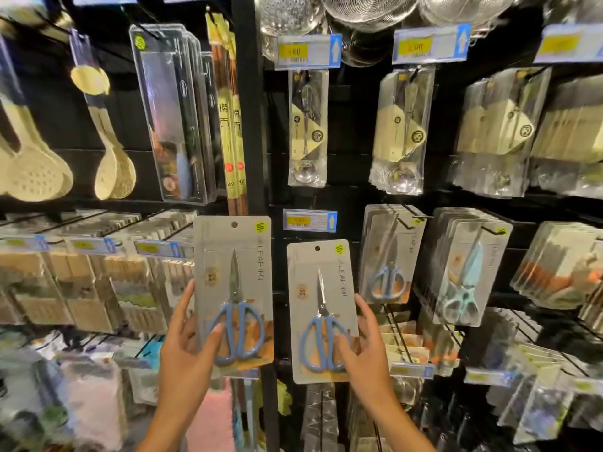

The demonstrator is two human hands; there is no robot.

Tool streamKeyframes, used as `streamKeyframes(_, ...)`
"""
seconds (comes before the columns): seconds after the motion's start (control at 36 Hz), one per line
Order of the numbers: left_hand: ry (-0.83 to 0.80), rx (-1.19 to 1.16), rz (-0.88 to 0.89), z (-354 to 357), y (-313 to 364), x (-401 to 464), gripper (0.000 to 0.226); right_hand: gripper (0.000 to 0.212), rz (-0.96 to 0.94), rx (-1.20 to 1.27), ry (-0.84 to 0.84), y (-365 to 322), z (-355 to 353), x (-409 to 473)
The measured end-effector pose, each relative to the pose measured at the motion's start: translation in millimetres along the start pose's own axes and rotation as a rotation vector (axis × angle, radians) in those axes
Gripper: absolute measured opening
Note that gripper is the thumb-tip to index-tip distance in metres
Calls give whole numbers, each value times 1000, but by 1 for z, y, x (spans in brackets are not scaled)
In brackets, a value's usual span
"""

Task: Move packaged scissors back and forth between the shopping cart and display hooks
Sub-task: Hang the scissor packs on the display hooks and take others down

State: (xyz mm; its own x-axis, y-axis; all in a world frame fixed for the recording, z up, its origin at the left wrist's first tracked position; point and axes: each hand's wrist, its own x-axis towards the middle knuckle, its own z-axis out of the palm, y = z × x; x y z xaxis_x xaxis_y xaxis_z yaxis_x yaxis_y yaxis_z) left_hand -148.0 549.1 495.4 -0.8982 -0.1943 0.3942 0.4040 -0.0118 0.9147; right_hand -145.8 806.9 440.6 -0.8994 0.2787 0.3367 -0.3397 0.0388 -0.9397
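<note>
I hold two grey card packs of blue-handled scissors upright in front of the display. My left hand (187,350) grips the left pack (233,275) by its lower left edge, thumb across the blue handles. My right hand (365,350) grips the right pack (321,298) by its lower right edge, thumb on the handles. Just right of that pack, several identical scissor packs (391,256) hang on a black display hook (406,221). Neither held pack touches a hook. The shopping cart is out of view.
Mint-handled scissor packs (466,272) hang further right. Packaged spoons (306,128) hang above with blue price tags (308,51). A black upright post (249,102) splits the display; chopsticks, ladles and boxed goods hang left of it. Shelf rows of small goods fill the lower area.
</note>
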Motion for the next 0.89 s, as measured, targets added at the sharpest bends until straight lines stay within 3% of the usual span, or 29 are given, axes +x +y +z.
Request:
streamKeyframes(0.39,-61,9,88,-2,-8,24,76,69,-102,-26,163,6,35,38)
streamKeyframes(0.89,-114,-26,101,-15,-15,39,73,69,-53,-127,202,10,51,64)
